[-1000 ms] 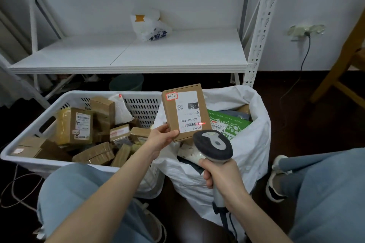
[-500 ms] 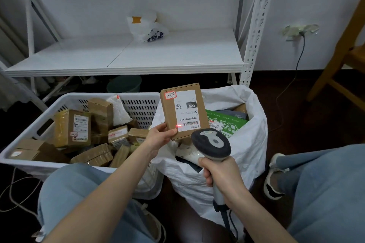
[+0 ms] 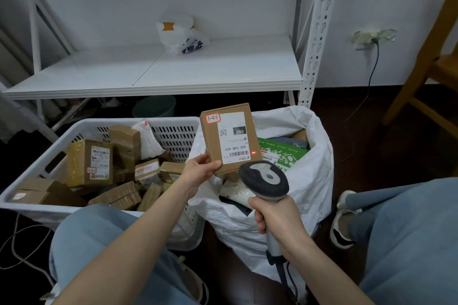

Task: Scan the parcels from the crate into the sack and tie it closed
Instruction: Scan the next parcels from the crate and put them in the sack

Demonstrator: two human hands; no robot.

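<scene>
Both hands are busy: left hand (image 3: 198,173) grips a parcel (image 3: 229,138), right hand (image 3: 277,215) clasps the scanner (image 3: 264,179).

Bag (image 3: 181,37) on white shelf (image 3: 223,69), wooden chair (image 3: 431,62) rt, maybe bucket (image 3: 153,109) below.

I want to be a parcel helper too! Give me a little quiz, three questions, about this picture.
1. True or false: the white crate has no parcels in it.
2. What does the right hand grip? A) scissors B) the scanner C) a rope
3. Fill in: the left hand holds a brown parcel, and the red dot glows just beside the ____ on its label.

Key: 1 false; 2 B; 3 barcode.
</scene>
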